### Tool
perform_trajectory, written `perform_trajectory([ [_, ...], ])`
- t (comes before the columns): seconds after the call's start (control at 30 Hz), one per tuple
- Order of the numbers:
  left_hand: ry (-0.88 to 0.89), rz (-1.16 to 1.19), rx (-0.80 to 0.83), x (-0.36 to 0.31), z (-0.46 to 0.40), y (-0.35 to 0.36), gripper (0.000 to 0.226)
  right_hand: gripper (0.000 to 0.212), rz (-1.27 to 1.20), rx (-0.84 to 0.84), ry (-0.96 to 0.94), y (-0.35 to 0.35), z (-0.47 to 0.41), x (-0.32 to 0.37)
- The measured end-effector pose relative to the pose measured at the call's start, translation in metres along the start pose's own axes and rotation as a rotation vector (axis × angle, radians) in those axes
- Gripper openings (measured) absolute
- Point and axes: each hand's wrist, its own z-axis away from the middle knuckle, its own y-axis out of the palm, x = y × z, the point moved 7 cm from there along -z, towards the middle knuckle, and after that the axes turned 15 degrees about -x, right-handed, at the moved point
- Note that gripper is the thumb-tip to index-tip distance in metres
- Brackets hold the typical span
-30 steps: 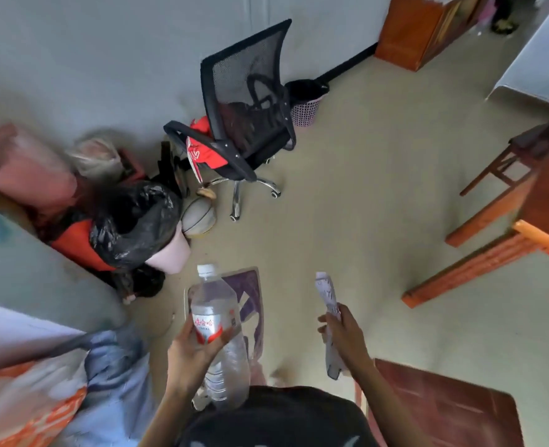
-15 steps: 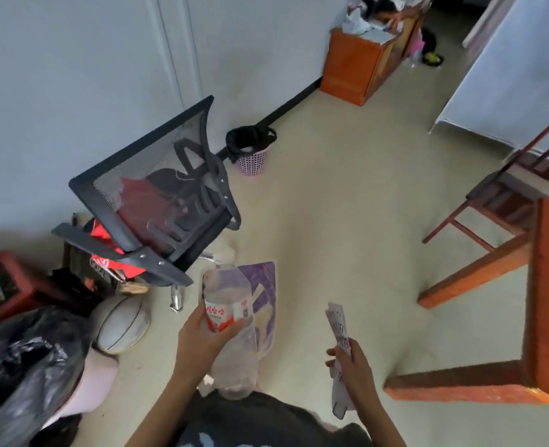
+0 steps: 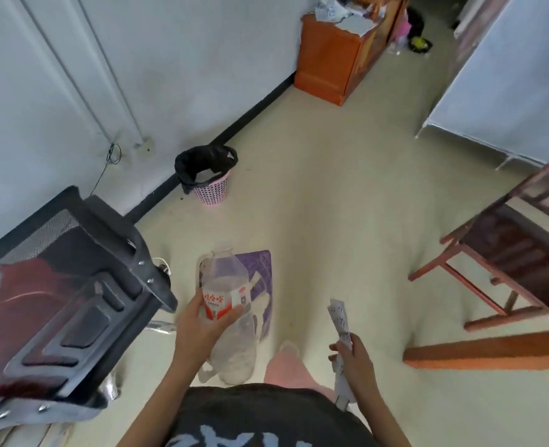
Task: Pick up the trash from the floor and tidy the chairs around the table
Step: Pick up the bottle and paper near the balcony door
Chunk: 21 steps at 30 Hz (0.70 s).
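Observation:
My left hand (image 3: 199,330) grips a large clear plastic bottle (image 3: 229,317) with a red and white label, held upright in front of me. A purple and white bag (image 3: 261,285) also hangs behind the bottle from that side. My right hand (image 3: 352,356) holds a folded strip of white paper (image 3: 339,317) with writing on it. A pink waste basket (image 3: 210,175) lined with a black bag stands by the wall ahead. A black mesh office chair (image 3: 70,285) is close on my left. A wooden chair (image 3: 508,253) stands at the right.
An orange wooden table leg and rail (image 3: 479,353) are at the lower right. An orange cabinet (image 3: 334,56) with papers on top stands by the far wall. A white cloth-covered frame (image 3: 508,75) is at the upper right. Pale floor lies between me and the basket.
The view has swung forward and to the right: the office chair now sits at my left edge, the pile of bags has left view, and the basket is nearer. Both hands keep their loads.

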Motion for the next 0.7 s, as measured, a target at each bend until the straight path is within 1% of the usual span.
perform_trajectory([
  [0.13,-0.092,0.037,-0.121,-0.029,-0.05,0.034,0.055,0.013,0.042,0.122,-0.121,0.021,-0.092,0.116],
  [0.2,-0.123,0.035,-0.177,-0.04,-0.075,0.047,0.06,0.013,0.035,0.159,-0.17,0.034,-0.13,0.171],
  [0.27,-0.15,0.036,-0.228,-0.048,-0.108,0.06,0.071,0.013,0.014,0.19,-0.203,0.053,-0.166,0.219],
  [0.33,-0.182,0.046,-0.272,-0.056,-0.146,0.075,0.077,0.012,0.015,0.221,-0.228,0.074,-0.201,0.256],
  [0.4,-0.192,0.043,-0.28,-0.064,-0.189,0.094,0.076,0.011,0.036,0.241,-0.241,0.099,-0.239,0.283],
  [0.43,-0.196,0.042,-0.285,-0.07,-0.213,0.103,0.074,0.011,0.047,0.243,-0.24,0.11,-0.257,0.294],
  [0.53,-0.207,0.074,-0.294,-0.094,-0.287,0.129,0.08,0.011,0.076,0.257,-0.209,0.139,-0.306,0.326],
  [0.6,-0.195,0.081,-0.314,-0.121,-0.336,0.139,0.074,0.012,0.106,0.26,-0.182,0.155,-0.333,0.347],
  [0.7,-0.155,0.068,-0.352,-0.158,-0.409,0.15,0.053,0.016,0.165,0.279,-0.187,0.178,-0.372,0.383],
])
